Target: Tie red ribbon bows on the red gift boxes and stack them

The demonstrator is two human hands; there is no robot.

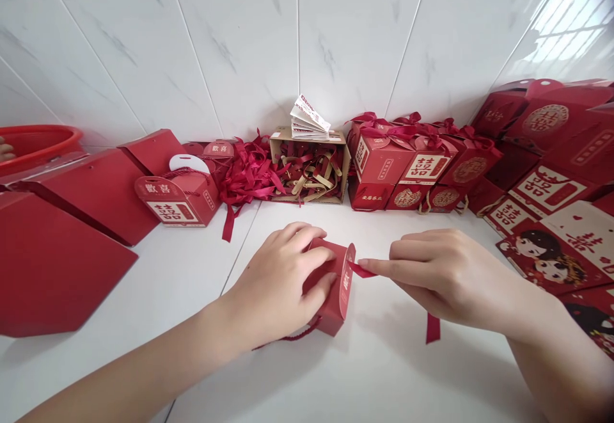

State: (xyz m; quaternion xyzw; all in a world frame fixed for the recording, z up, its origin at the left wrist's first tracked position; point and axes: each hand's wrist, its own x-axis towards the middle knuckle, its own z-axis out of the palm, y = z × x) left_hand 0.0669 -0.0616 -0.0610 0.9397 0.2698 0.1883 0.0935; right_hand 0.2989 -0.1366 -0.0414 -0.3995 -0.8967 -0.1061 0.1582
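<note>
A small red gift box (332,322) lies on the white tiled surface, its rounded, lettered flap facing right. My left hand (283,282) is wrapped over the box from the left, with its fingertips bent into the top opening. A dark red cord handle (300,335) loops out below that hand. Just right of the flap, my right hand (439,272) pinches a red ribbon (362,271). One end of the ribbon meets the flap; whether it passes through a hole there I cannot tell. Its other end dangles beneath my right hand.
Behind are a finished-looking red box (182,202), a heap of red ribbons (252,170) and a cardboard carton (346,183) of strips with white cards (307,122) on it. Ribboned boxes (384,160) and larger boxes (551,122) line the right. Folded red card (62,250) and a red basin (48,138) occupy the left.
</note>
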